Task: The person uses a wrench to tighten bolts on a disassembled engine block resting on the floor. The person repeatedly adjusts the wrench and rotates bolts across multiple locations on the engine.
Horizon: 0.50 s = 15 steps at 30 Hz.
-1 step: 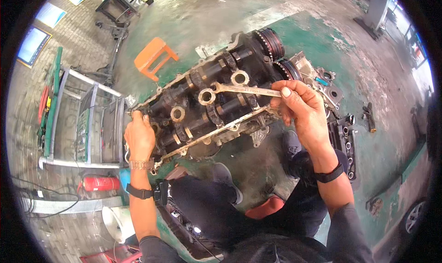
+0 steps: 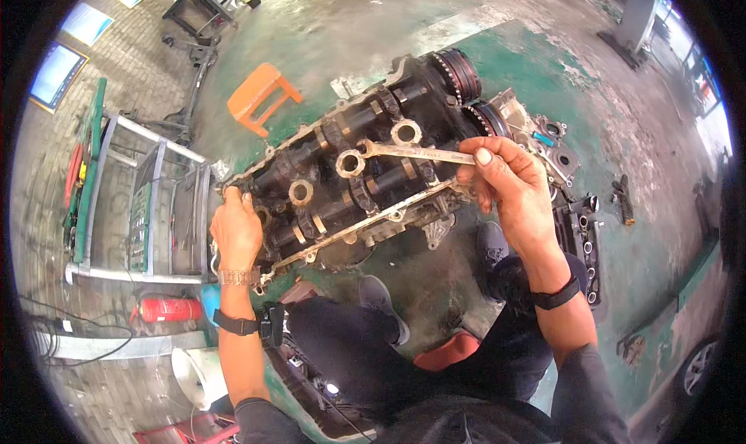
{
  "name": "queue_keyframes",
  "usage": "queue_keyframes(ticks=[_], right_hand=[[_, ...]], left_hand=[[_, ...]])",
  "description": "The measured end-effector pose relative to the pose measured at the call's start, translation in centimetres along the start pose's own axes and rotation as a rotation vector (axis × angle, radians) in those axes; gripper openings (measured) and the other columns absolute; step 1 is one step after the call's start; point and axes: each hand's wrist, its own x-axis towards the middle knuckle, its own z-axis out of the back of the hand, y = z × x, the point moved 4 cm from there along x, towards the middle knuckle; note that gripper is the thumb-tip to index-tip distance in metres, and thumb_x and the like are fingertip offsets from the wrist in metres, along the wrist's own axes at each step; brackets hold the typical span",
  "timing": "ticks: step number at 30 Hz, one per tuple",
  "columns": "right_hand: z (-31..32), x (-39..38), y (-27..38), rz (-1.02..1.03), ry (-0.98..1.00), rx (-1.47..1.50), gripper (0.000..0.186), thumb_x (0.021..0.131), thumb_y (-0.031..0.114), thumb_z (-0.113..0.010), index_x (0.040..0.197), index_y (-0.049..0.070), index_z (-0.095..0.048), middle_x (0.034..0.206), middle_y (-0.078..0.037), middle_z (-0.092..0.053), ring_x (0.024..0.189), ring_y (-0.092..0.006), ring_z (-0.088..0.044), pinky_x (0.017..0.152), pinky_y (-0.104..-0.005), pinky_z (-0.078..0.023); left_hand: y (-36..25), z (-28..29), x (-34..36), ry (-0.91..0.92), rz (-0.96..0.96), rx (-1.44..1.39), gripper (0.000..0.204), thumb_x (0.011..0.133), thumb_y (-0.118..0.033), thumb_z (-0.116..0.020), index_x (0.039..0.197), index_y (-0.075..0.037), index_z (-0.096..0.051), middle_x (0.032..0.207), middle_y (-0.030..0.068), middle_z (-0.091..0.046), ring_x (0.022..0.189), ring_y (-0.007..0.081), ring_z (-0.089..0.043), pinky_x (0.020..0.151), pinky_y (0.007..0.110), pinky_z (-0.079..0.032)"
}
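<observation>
A cylinder head (image 2: pixel 330 211) with dark camshafts lies slanting in front of me, its round timing sprockets (image 2: pixel 457 75) at the far right end. My right hand (image 2: pixel 517 188) pinches one end of a steel wrench (image 2: pixel 423 153) between thumb and fingers. The wrench reaches left across the head, its other end down beside a round spark plug tube (image 2: pixel 350 163); the fastener under that end is too small to make out. At the left end of the head, my left hand (image 2: pixel 235 230) is closed over the edge, its fingertips partly hidden.
An orange stool (image 2: pixel 264 94) stands beyond the head. To the left are a metal rack (image 2: pixel 128 277) and a red fire extinguisher (image 2: pixel 169 309). A black valve cover (image 2: pixel 583 246) and loose metal parts (image 2: pixel 556 145) lie at the right. My legs and shoes (image 2: pixel 381 304) are just below the head.
</observation>
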Motion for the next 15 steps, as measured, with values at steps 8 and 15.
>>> queue_keyframes(ticks=[8, 15], right_hand=[[0.01, 0.11, -0.53, 0.004, 0.009, 0.025, 0.021, 0.096, 0.018, -0.056, 0.108, 0.003, -0.066, 0.079, 0.001, -0.067, 0.059, -0.0017, -0.048, 0.051, -0.0171, -0.037], [-0.15, -0.02, -0.56, -0.023, -0.002, -0.025, 0.022, 0.096, 0.018, -0.056, 0.108, 0.003, -0.066, 0.079, 0.0, -0.067, 0.058, -0.0021, -0.049, 0.052, -0.0174, -0.038]], left_hand=[[0.97, -0.1, 0.0, -0.006, 0.026, -0.078, 0.023, 0.094, -0.024, -0.055, 0.093, -0.001, -0.053, 0.075, 0.0265, -0.062, 0.076, 0.0497, -0.058, 0.067, 0.057, -0.043], [0.69, -0.07, -0.37, 0.009, 0.005, -0.048, 0.021, 0.093, -0.021, -0.056, 0.094, -0.001, -0.053, 0.082, 0.0274, -0.063, 0.081, 0.0484, -0.059, 0.07, 0.056, -0.043]])
